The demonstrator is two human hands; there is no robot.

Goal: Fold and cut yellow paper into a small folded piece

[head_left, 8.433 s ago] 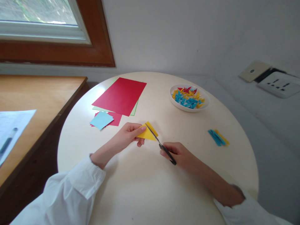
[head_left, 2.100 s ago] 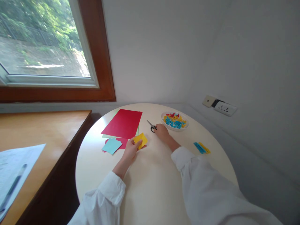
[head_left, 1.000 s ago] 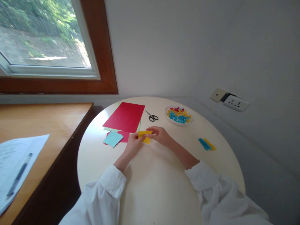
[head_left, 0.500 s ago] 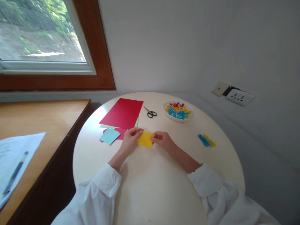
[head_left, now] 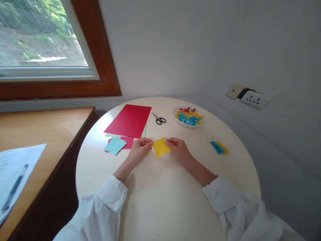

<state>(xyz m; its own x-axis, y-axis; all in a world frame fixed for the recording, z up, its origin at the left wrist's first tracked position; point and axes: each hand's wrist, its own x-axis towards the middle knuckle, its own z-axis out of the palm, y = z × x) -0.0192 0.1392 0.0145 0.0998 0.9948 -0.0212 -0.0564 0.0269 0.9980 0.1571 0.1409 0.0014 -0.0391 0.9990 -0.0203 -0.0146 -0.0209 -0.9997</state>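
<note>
Between my hands, over the middle of the table, is a yellow square of paper [head_left: 161, 147] with a crease line across it, turned so a corner points toward me. My left hand [head_left: 140, 149] pinches its left corner between thumb and fingers. At its right side my right hand [head_left: 177, 147] grips the edge, thumb on top. Just left of my left hand lie small light-blue paper squares [head_left: 115, 146] on top of red paper squares [head_left: 129, 142].
Large red sheets [head_left: 129, 120] over green ones lie at the back left, scissors [head_left: 159, 119] beside them. A white dish [head_left: 190, 126] holds folded paper pieces in blue, yellow and red. Blue strips [head_left: 217, 147] and yellow strips [head_left: 223, 147] lie right. A wooden desk [head_left: 50, 124] stands left.
The yellow paper has turned from lying edge-on to corner-toward-me, and a crease now shows on it. My right hand has shifted slightly right and up; the view has moved a little.
</note>
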